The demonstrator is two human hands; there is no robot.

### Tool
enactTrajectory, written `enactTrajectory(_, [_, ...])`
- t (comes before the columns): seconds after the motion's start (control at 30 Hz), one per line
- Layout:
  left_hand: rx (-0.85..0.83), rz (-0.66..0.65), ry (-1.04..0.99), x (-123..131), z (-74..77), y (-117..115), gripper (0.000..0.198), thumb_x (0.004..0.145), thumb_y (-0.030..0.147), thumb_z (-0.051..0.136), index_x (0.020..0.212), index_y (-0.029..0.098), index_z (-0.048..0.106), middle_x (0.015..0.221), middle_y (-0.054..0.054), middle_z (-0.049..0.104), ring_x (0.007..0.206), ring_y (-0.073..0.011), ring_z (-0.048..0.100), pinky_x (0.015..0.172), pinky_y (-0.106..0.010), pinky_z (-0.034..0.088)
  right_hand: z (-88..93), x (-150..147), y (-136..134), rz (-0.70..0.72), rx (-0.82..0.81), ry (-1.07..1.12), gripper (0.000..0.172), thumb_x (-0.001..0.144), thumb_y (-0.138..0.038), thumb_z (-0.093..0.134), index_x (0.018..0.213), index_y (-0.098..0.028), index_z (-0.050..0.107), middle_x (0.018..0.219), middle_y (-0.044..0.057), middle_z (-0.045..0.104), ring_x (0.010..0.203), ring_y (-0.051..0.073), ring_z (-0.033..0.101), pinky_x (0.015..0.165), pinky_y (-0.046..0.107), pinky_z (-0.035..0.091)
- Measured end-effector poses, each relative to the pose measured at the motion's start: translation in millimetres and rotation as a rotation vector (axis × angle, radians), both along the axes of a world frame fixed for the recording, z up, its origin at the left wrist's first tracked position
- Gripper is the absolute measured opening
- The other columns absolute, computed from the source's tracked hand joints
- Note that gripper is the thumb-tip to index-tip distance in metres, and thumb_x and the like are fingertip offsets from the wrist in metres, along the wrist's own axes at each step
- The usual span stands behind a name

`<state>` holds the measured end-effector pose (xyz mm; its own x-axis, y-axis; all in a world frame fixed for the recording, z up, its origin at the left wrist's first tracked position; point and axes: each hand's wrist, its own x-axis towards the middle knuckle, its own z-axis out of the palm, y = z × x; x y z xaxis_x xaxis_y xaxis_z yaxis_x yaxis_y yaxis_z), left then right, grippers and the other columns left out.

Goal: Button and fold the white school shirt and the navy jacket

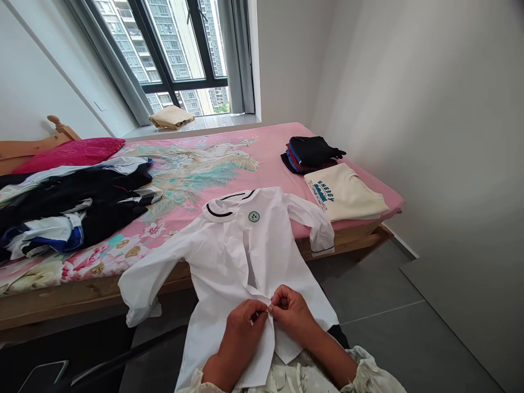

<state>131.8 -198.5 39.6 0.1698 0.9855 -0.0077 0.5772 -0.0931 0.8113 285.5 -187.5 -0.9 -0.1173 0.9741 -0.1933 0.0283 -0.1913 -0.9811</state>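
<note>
A white shirt (229, 251) with a dark-trimmed collar and a round green badge lies face up, its top on the bed's front edge and its lower part hanging toward me. My left hand (241, 333) and my right hand (292, 314) meet at the shirt's front opening near the hem. Both pinch the fabric edges together with closed fingers. The sleeves spread out to either side.
The bed (196, 164) has a pink floral sheet. A heap of dark and white clothes (69, 207) lies at left beside a magenta pillow (73, 153). Folded dark garments (311, 153) and a cream printed shirt (344, 194) sit at right. Grey floor (409, 338) lies to the right.
</note>
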Motion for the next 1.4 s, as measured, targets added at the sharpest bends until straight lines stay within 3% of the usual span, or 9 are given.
enactTrajectory(0.2, [0.020, 0.018, 0.014, 1.5, -2.7, -0.2, 0.013, 0.076, 0.021, 0.054, 0.073, 0.022, 0.067, 0.074, -0.002, 0.069, 0.069, -0.0166, 0.060, 0.067, -0.027, 0.045, 1.9, -2.0, 2.5, -0.023, -0.037, 0.012, 0.017, 0.060, -0.021, 0.063, 0.061, -0.019, 0.046, 0.060, -0.004, 0.050, 0.058, 0.010, 0.045, 0.055, 0.022, 0.038])
enactTrajectory(0.4, [-0.010, 0.027, -0.014, -1.5, -1.1, -0.3, 0.008, 0.076, 0.025, 0.058, 0.076, 0.021, 0.066, 0.069, 0.000, 0.066, 0.063, -0.0143, 0.057, 0.062, -0.025, 0.046, 2.6, -2.1, -0.8, -0.014, -0.151, 0.292, 0.027, 0.060, -0.024, 0.066, 0.061, -0.019, 0.039, 0.059, -0.006, 0.044, 0.054, 0.007, 0.037, 0.053, 0.020, 0.033])
enactTrajectory(0.6, [0.089, -0.080, 0.039, -7.1, -5.2, -0.4, 0.019, 0.081, 0.028, 0.057, 0.094, 0.025, 0.072, 0.091, -0.004, 0.071, 0.083, -0.0181, 0.064, 0.078, -0.028, 0.050, 0.8, -0.4, -4.3, 0.009, -0.172, 0.401, 0.031, 0.063, -0.027, 0.069, 0.067, -0.020, 0.038, 0.059, -0.007, 0.041, 0.053, 0.007, 0.038, 0.053, 0.020, 0.034])
enactTrajectory(0.7, [0.109, -0.118, 0.074, -8.3, -7.1, 0.3, 0.022, 0.083, 0.029, 0.056, 0.098, 0.025, 0.071, 0.091, -0.005, 0.071, 0.083, -0.0178, 0.064, 0.078, -0.028, 0.050, -2.0, -0.6, -5.2, 0.044, -0.155, 0.430, 0.031, 0.067, -0.031, 0.068, 0.071, -0.021, 0.038, 0.058, -0.008, 0.040, 0.049, 0.007, 0.036, 0.050, 0.021, 0.032])
enactTrajectory(0.87, [0.146, -0.150, 0.134, -10.4, -7.9, -0.3, 0.021, 0.087, 0.030, 0.052, 0.095, 0.024, 0.071, 0.087, -0.005, 0.069, 0.080, -0.0165, 0.063, 0.074, -0.027, 0.050, -1.7, 2.4, -6.5, 0.066, 0.031, 0.173, 0.021, 0.074, -0.031, 0.062, 0.074, -0.020, 0.044, 0.067, -0.005, 0.045, 0.060, 0.010, 0.042, 0.057, 0.022, 0.036])
enactTrajectory(0.97, [0.219, -0.222, 0.213, -12.4, -10.5, -4.4, 0.023, 0.089, 0.029, 0.047, 0.095, 0.024, 0.069, 0.084, -0.005, 0.067, 0.079, -0.0164, 0.062, 0.073, -0.028, 0.049, 0.3, 12.6, -8.1, 0.080, 0.183, -0.179, 0.008, 0.082, -0.027, 0.051, 0.084, -0.019, 0.051, 0.077, 0.000, 0.053, 0.072, 0.014, 0.049, 0.069, 0.027, 0.040])
enactTrajectory(1.1, [0.249, -0.257, 0.257, -19.4, -12.4, -6.1, 0.024, 0.091, 0.031, 0.044, 0.087, 0.023, 0.067, 0.082, -0.003, 0.065, 0.078, -0.0145, 0.060, 0.071, -0.026, 0.046, -1.7, 36.0, -16.1, 0.152, 0.282, -0.695, 0.017, 0.084, -0.021, 0.043, 0.090, -0.019, 0.058, 0.089, 0.007, 0.060, 0.086, 0.021, 0.052, 0.080, 0.034, 0.037])
enactTrajectory(1.23, [0.243, -0.036, 0.375, -36.3, -6.0, 15.2, 0.036, 0.092, 0.038, 0.038, 0.066, 0.019, 0.055, 0.068, -0.001, 0.056, 0.065, -0.0127, 0.053, 0.063, -0.025, 0.040, 2.4, 55.9, -22.8, 0.311, 0.237, -0.881, 0.020, 0.083, -0.019, 0.043, 0.078, -0.020, 0.062, 0.078, 0.005, 0.063, 0.078, 0.020, 0.055, 0.074, 0.032, 0.037])
enactTrajectory(1.4, [0.157, 0.136, 0.620, -42.9, 13.2, 69.6, 0.038, 0.085, 0.055, 0.042, 0.069, 0.021, 0.048, 0.066, 0.001, 0.053, 0.059, -0.0147, 0.051, 0.056, -0.028, 0.033, 41.9, 52.8, 12.8, 0.251, 0.334, -0.793, 0.021, 0.087, -0.024, 0.043, 0.081, -0.020, 0.061, 0.077, 0.003, 0.063, 0.072, 0.016, 0.056, 0.065, 0.026, 0.037])
